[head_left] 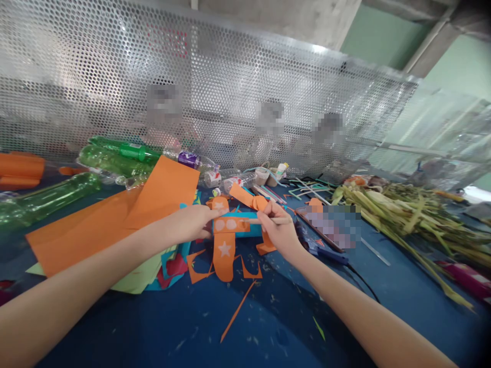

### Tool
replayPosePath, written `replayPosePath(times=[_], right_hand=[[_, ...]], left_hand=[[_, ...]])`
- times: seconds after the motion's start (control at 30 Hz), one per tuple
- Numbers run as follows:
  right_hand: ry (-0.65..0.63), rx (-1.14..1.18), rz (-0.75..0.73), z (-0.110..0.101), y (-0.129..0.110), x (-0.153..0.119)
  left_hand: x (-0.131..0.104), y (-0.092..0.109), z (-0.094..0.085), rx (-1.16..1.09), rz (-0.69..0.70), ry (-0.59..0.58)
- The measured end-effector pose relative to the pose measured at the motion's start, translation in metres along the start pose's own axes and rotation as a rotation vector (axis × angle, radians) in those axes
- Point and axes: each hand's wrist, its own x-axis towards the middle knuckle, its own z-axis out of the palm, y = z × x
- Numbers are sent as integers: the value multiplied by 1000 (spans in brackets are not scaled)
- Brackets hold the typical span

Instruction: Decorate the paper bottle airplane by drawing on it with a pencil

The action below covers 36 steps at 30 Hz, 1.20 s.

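At the middle of the table lies a blue-and-orange paper craft [224,248], a blue roll with orange strips bearing pale stars and ovals. My left hand [202,219] grips its left end, the fingertips partly hidden. My right hand [278,227] is closed around a slim, pale, pencil-like stick [252,221], whose tip reaches over the orange band beside the ovals. Orange paper offcuts [199,268] lie just in front of the craft. A curled orange paper strip [242,194] rises behind my right fingers.
Orange sheets [164,191] and pale green sheets [134,276] lie left. Green plastic bottles [123,158] stand behind them. On the right are a phone-like device [330,230], a blue corded tool [326,253] and dry husks [395,209]. A perforated metal screen [230,76] closes the back; people are beyond.
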Motion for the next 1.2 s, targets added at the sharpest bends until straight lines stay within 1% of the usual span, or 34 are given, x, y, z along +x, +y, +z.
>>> replayPosePath(times=[0.3, 0.77, 0.93, 1.2], right_hand=[[-14, 8, 12, 1, 0, 0], [-74, 107, 10, 5, 7, -2], [-85, 94, 2, 5, 8, -2], [-96, 103, 8, 5, 12, -2]], left_hand=[[1, 1, -1, -8, -22, -13], [1, 3, -3, -35, 21, 2], [1, 3, -3, -55, 9, -12], [1, 2, -3, -24, -9, -23]])
